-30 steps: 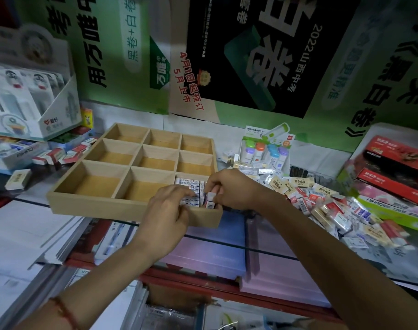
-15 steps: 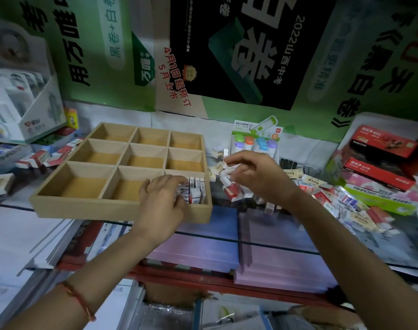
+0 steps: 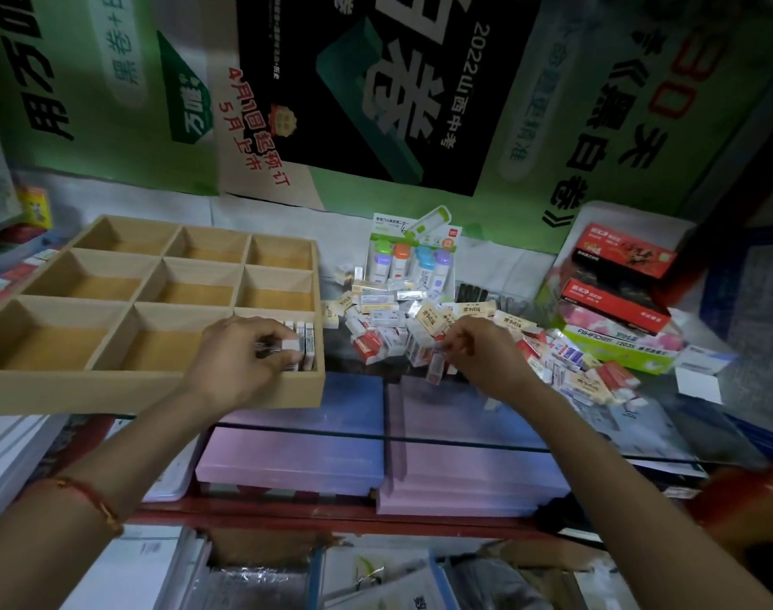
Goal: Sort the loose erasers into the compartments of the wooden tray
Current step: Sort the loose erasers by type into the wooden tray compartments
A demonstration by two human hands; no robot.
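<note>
Both forearms extended forward. The left hand (image 3: 243, 358), palm down, pinched a white eraser (image 3: 290, 345) at its fingertips. The right hand (image 3: 481, 354), fingers curled, pinched a second eraser (image 3: 435, 369).

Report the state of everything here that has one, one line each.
Light wooden nine-compartment tray: near-right compartment partly filled, other eight look empty.
Row of white sleeved erasers: standing on edge in that compartment.
Left hand: grips that row.
Right hand: pinches one small white eraser.
Pile of loose sleeved erasers: unsorted, right of tray.
</note>
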